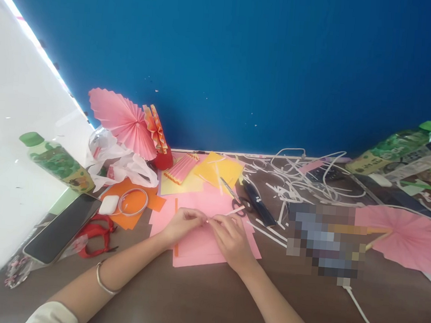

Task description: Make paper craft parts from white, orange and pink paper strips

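Note:
Over the stacked pink paper sheets [193, 260], my left hand [183, 224] and my right hand [230, 240] meet fingertip to fingertip. Both are pinched on something tiny and whitish, mostly hidden by the fingers. A narrow white strip [237, 210] shows just past my right hand's fingers; I cannot tell whether it is held. An orange strip [176, 250] lies along the left side of the pink sheets. Beyond my hands are scissors [239, 204], a black box cutter-like tool [259, 204], a pleated pink-and-orange paper [182, 169] and yellow paper [224, 169].
To the left are a phone [61, 229], a white earbud case [109, 204], a red strap [95, 236], a green-capped bottle [57, 161] and a pink paper fan [124, 119]. Scattered white strips [288, 179], a blurred-out object [324, 240] and another pink fan [411, 236] lie right.

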`<state>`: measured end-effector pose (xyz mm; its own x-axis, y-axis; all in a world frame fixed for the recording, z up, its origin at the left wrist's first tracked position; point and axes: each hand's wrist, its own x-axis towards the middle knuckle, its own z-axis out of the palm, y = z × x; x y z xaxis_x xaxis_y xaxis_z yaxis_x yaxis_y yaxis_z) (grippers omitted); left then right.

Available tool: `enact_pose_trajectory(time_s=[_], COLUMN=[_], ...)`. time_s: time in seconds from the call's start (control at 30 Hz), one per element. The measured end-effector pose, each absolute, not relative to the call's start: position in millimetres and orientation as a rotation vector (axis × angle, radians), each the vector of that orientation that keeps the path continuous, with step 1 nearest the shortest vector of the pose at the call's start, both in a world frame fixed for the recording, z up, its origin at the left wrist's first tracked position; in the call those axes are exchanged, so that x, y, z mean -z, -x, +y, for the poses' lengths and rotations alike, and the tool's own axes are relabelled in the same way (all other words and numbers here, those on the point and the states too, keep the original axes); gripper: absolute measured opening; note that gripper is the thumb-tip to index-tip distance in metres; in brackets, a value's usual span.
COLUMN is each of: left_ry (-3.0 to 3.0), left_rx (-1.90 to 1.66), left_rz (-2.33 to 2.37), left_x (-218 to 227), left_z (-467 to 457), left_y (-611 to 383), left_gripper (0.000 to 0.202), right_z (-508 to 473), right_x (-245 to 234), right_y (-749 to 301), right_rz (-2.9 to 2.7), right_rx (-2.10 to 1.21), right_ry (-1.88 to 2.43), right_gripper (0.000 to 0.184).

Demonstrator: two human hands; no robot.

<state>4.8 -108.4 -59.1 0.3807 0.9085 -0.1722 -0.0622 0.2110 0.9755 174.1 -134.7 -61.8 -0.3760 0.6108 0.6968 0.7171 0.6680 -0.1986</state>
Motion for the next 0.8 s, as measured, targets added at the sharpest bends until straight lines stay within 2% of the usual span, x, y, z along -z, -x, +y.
enact_pose_trajectory(time_s=[0.4, 0.63, 0.8], left_ry=[-1.172, -1.188, -1.271], left_rx=[-0.834, -0.864, -0.909], left_rz=[0.879, 0.865, 0.899], left_x=[56.8, 58.2, 59.3], left_z=[-108.9, -109.7, -109.7], left_y=[-4.6, -5.7, -7.3], left_gripper=[0.020, 0.022, 0.016], right_z=[-136.0, -139.7, -137.9], right_x=[66.4, 61.7, 63.6], right_y=[-175.9, -171.5, -172.3], right_rz=[-2.060, -1.985, -1.960], right_rx=[-0.140, -0.125, -0.079], right_ry=[0.938, 0.980, 1.008], right_gripper=[0.035, 0.029, 0.025])
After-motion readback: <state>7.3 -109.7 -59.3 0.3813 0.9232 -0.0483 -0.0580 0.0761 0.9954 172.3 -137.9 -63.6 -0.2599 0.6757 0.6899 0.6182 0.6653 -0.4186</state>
